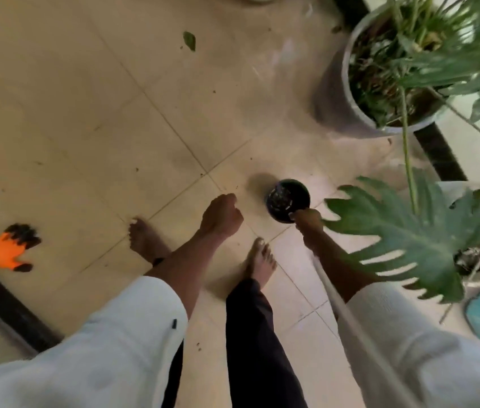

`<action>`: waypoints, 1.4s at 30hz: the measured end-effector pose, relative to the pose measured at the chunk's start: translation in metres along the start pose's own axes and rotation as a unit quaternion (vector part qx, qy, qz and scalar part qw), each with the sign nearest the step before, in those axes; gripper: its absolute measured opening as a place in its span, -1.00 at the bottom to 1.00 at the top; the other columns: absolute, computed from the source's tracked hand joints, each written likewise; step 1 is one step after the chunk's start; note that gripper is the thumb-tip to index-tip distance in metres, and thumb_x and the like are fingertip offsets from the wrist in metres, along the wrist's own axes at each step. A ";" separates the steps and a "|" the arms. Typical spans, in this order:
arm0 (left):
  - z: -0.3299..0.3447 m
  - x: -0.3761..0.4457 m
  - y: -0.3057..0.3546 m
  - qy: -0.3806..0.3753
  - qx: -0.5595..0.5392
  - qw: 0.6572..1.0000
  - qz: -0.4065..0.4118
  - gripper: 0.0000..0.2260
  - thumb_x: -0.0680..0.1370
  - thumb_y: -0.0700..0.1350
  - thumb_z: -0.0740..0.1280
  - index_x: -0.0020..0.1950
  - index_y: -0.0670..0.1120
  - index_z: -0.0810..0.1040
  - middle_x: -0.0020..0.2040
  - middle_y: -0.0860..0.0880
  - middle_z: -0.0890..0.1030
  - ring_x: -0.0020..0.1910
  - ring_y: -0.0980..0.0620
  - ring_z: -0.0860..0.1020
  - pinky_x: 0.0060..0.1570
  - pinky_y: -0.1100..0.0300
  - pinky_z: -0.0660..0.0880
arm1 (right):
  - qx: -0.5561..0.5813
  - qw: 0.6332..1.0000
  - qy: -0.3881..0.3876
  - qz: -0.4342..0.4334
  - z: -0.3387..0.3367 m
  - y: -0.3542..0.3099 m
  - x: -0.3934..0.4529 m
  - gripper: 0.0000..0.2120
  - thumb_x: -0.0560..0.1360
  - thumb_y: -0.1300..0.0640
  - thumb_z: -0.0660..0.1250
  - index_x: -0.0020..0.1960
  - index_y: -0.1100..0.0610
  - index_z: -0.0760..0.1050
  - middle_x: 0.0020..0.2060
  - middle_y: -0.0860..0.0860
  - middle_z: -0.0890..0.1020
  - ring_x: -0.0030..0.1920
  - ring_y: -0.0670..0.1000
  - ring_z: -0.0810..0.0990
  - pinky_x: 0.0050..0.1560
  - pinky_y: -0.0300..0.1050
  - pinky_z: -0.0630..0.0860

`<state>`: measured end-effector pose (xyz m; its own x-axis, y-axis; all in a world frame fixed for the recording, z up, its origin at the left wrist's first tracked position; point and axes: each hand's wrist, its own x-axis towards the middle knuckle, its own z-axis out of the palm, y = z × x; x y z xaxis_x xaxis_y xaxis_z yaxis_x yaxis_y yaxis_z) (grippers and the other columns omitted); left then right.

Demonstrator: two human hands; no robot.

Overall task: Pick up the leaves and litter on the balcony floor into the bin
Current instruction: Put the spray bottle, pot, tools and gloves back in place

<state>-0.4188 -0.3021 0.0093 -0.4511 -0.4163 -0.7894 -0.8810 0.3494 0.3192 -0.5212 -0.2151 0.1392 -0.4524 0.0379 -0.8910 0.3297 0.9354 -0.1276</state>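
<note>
Right grip [306,214] pinches the black bin [288,200] rim, left grip [222,214] fisted (contents unclear); I'd carry it level toward the leaf [189,40] at 11 o'clock.

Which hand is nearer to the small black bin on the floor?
Right. The right hand grips the rim of the black bin. The left hand, curled closed, is apart from it, across a strip of bare tile.

An orange glove [0,251] lies far from the potted plant [392,69].
</note>
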 end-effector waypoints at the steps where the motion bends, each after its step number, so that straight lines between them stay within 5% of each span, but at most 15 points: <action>1: -0.008 -0.006 -0.005 -0.006 -0.006 1.000 -0.009 -0.68 0.59 -0.18 0.22 0.33 -0.15 0.49 0.26 -0.15 0.56 0.22 -0.13 0.53 0.12 0.08 0.49 | -0.045 0.999 0.005 0.011 0.011 0.023 0.040 -0.63 0.66 0.35 0.10 0.40 0.53 0.26 0.34 0.39 0.40 0.40 0.28 0.34 -0.15 -0.38 0.30; 2: -0.014 -0.012 -0.011 -0.003 -0.021 1.000 -0.014 -0.68 0.59 -0.17 0.21 0.35 -0.14 0.49 0.28 -0.14 0.55 0.23 -0.13 0.52 0.15 0.06 0.50 | -0.092 0.995 0.026 0.009 0.019 0.036 0.068 -0.65 0.63 0.28 0.16 0.34 0.46 0.38 0.28 0.34 0.49 0.34 0.28 0.43 -0.18 -0.42 0.33; 5: -0.044 -0.032 -0.027 -0.002 -0.075 0.996 -0.051 -0.69 0.62 -0.14 0.17 0.34 -0.15 0.49 0.29 -0.14 0.55 0.24 -0.14 0.52 0.16 0.05 0.49 | -0.095 0.992 0.076 -0.029 0.037 0.044 0.105 -0.76 0.51 0.21 0.27 0.13 0.25 0.56 0.10 0.23 0.62 0.15 0.26 0.57 0.05 -0.09 0.49; 9: -0.115 -0.068 -0.041 0.029 -0.158 0.983 -0.091 -0.71 0.64 -0.06 0.19 0.24 -0.20 0.52 0.18 -0.19 0.60 0.15 -0.20 0.54 0.00 0.07 0.44 | -0.051 0.994 0.070 -0.060 0.041 -0.038 0.013 -0.79 0.51 0.20 0.25 0.07 0.23 0.58 -0.04 0.18 0.65 0.04 0.25 0.61 0.06 0.03 0.56; 12: -0.168 -0.088 -0.058 0.041 -0.191 0.973 -0.121 -0.69 0.63 -0.02 0.21 0.26 -0.18 0.51 0.19 -0.19 0.59 0.15 -0.21 0.53 -0.11 0.16 0.34 | -0.008 0.995 0.076 -0.058 0.052 -0.086 -0.033 -0.75 0.45 0.17 0.28 0.07 0.22 0.60 -0.04 0.19 0.65 -0.01 0.24 0.61 -0.02 -0.01 0.55; 17: -0.218 -0.084 -0.102 0.066 -0.220 0.962 -0.145 -0.68 0.61 -0.02 0.23 0.28 -0.17 0.52 0.23 -0.18 0.59 0.20 -0.20 0.53 0.02 0.15 0.42 | -0.050 0.993 0.050 -0.094 0.095 -0.145 -0.036 -0.71 0.45 0.18 0.22 0.08 0.27 0.59 0.02 0.23 0.65 0.07 0.28 0.60 0.06 0.09 0.56; 23: -0.192 -0.046 -0.164 0.051 -0.237 0.954 -0.174 -0.67 0.62 -0.06 0.20 0.34 -0.14 0.48 0.28 -0.14 0.56 0.22 -0.13 0.53 -0.03 0.21 0.38 | -0.103 0.987 -0.069 -0.097 0.171 -0.167 0.020 -0.64 0.49 0.22 0.35 0.27 0.26 0.53 0.20 0.23 0.59 0.15 0.19 0.56 0.20 0.02 0.51; 26: -0.164 -0.029 -0.201 0.049 -0.257 0.946 -0.191 -0.68 0.61 -0.08 0.21 0.34 -0.13 0.48 0.30 -0.12 0.55 0.23 -0.11 0.53 -0.01 0.19 0.41 | -0.063 0.988 -0.114 -0.086 0.203 -0.164 0.046 -0.59 0.54 0.35 0.29 0.38 0.35 0.41 0.04 0.22 0.59 0.06 0.19 0.57 -0.02 -0.14 0.53; 31: -0.134 -0.037 -0.237 0.056 -0.289 0.927 -0.234 -0.76 0.58 -0.10 0.21 0.20 -0.11 0.53 0.17 -0.10 0.60 0.11 -0.10 0.56 -0.03 0.16 0.45 | -0.107 0.982 -0.148 -0.057 0.220 -0.141 0.062 -0.44 0.50 0.30 0.33 0.47 0.12 0.32 0.22 0.28 0.52 0.24 0.28 0.51 0.33 0.28 0.37; 34: -0.125 -0.047 -0.238 0.059 -0.292 0.921 -0.251 -0.76 0.59 -0.10 0.20 0.19 -0.10 0.54 0.14 -0.10 0.61 0.06 -0.10 0.56 -0.05 0.16 0.45 | -0.107 0.980 -0.153 -0.065 0.217 -0.138 0.056 -0.34 0.49 0.30 0.34 0.53 0.03 0.23 0.34 0.29 0.45 0.35 0.33 0.41 0.34 0.31 0.35; 38: -0.119 -0.063 -0.224 0.063 -0.299 0.917 -0.258 -0.77 0.59 -0.12 0.21 0.19 -0.13 0.53 0.11 -0.11 0.61 0.01 -0.10 0.55 -0.08 0.16 0.44 | -0.139 0.973 -0.162 -0.085 0.209 -0.144 0.038 -0.34 0.50 0.30 0.34 0.55 0.05 0.22 0.26 0.23 0.50 0.27 0.27 0.48 0.32 0.27 0.43; 42: -0.096 -0.064 -0.232 0.055 -0.316 0.912 -0.257 -0.67 0.41 0.16 0.13 0.08 0.09 0.49 0.14 -0.07 0.61 0.10 -0.13 0.55 0.12 -0.05 0.49 | -0.239 0.949 -0.154 -0.136 0.209 -0.159 0.009 -0.46 0.52 0.24 0.36 0.47 0.22 0.32 0.27 0.19 0.51 0.18 0.21 0.52 0.28 0.11 0.49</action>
<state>-0.1994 -0.4376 0.0360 0.0642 -0.4831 -0.8732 -0.8711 -0.4540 0.1872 -0.4049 -0.4373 0.0605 -0.1788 -0.2635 -0.9479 -0.2112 0.9513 -0.2246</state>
